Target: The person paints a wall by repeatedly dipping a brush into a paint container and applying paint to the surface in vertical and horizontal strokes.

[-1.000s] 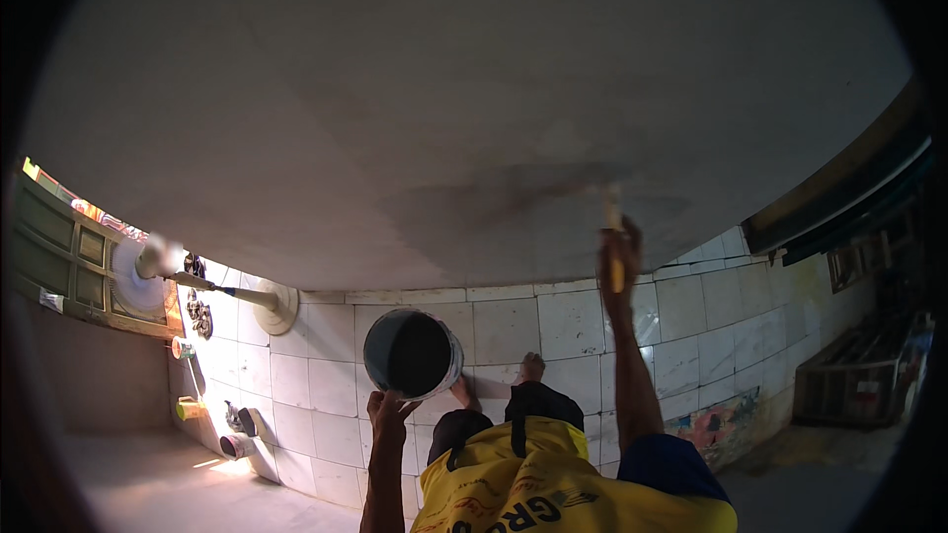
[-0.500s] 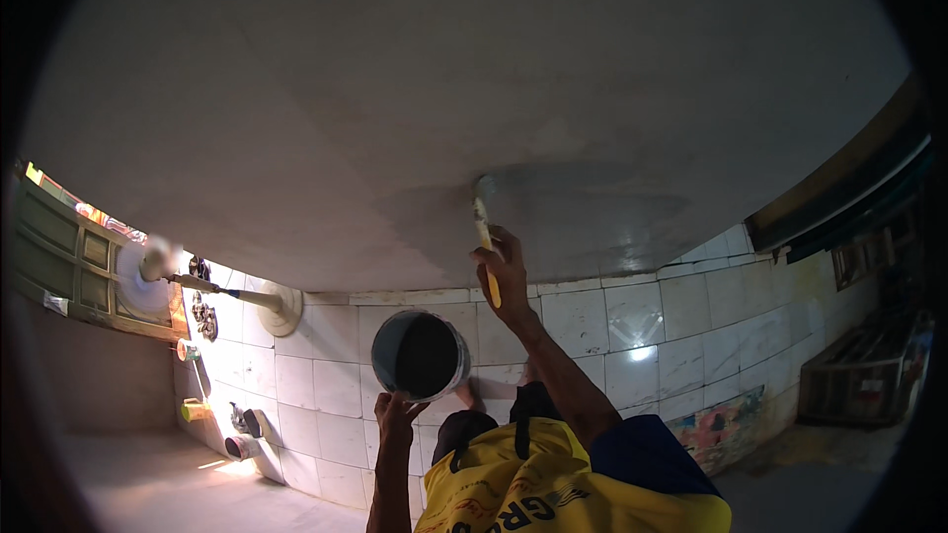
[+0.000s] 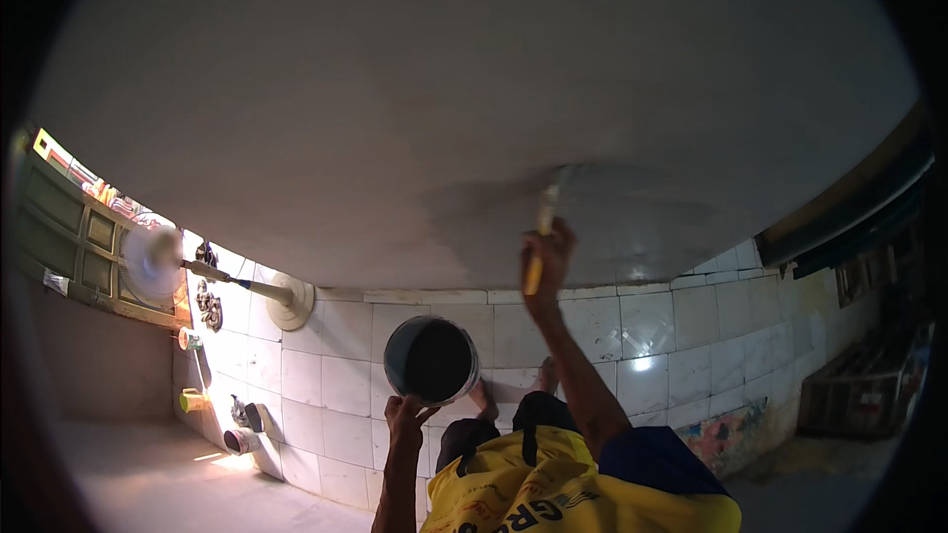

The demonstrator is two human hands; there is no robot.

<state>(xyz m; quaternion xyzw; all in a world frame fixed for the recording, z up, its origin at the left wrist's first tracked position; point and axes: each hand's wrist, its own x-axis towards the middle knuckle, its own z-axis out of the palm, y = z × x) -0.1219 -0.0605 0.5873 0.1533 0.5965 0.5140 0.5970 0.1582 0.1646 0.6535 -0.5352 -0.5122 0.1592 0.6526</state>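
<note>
Brush [image 3: 548, 205] swung rightward, right fingers [image 3: 561, 234] clamping it, left fingers [image 3: 404, 409] gripping bucket [image 3: 398, 353]; fan [image 3: 262, 289] stands leftward.

Brush [image 3: 549, 207] at wall [image 3: 444, 79], bucket [image 3: 399, 355] below

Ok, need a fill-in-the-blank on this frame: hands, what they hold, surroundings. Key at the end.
1. The right hand grips the brush by its ____ handle.
2. The left hand holds a round, open-topped ____.
3. The floor under the person's feet is covered with pale ____.
4. The standing fan is on the picture's ____ side.

Missing words: yellow; bucket; tiles; left.
</note>
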